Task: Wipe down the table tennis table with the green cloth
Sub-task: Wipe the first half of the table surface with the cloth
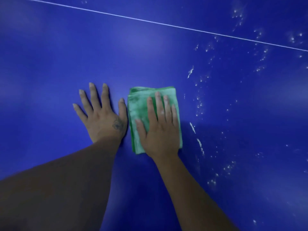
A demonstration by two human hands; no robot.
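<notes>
Though flat — two hands point(103, 119) point(160, 130), one cloth point(138, 104)

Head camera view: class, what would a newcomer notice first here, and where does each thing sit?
The folded green cloth stands out against the blue table tennis table, near the centre, with the right hand pressed flat on it. The left hand lies flat on the table just beside the cloth. White specks and streaks scatter over the surface to the right of the cloth.

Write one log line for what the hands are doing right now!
step: wipe table | right hand: flat on folded green cloth | left hand: flat on blue table | white specks: right of cloth
</notes>
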